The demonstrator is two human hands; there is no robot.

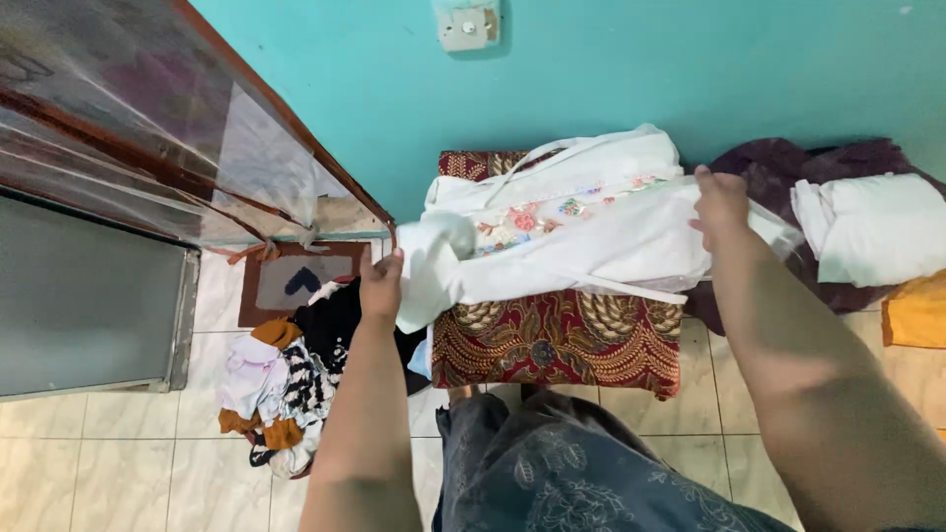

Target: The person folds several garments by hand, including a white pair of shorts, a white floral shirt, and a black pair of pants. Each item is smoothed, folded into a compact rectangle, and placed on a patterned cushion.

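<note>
Head view, only view. Garment (591, 232), white with a floral embroidered band, lies across a low stand draped in red patterned cloth (557, 340). Its long axis runs left to right, roughly parallel to the teal wall (631, 69) behind it.

Left hand (381, 286): positioned at the garment's left end, beside the stand's left edge. Fingers are closed around the bunched white fabric that hangs off that end; the grip appears tight, though the fingertips are partly hidden by cloth.

Right hand (719, 202): positioned at the garment's right end, on top of the fabric. Fingers are curled over the upper edge; whether they pinch the cloth or merely press on it cannot be told from this angle.

Relation: the garment spans the gap between the two hands, one hand at each end of the long axis. The left end droops below the stand top; the right end rests on it. The right hand sits farther from the body, nearer the wall; the left is lower and closer.

Surroundings: a pile of mixed clothes (281, 384) lies on the tiled floor (99, 463) just beside the left forearm. Folded white cloth (872, 227) rests on a dark purple fabric (788, 163) to the right, well apart from the left hand and near the right. An orange item (916, 310) lies at the right edge. A plastic-covered cabinet (118, 128) stands to the left.
</note>
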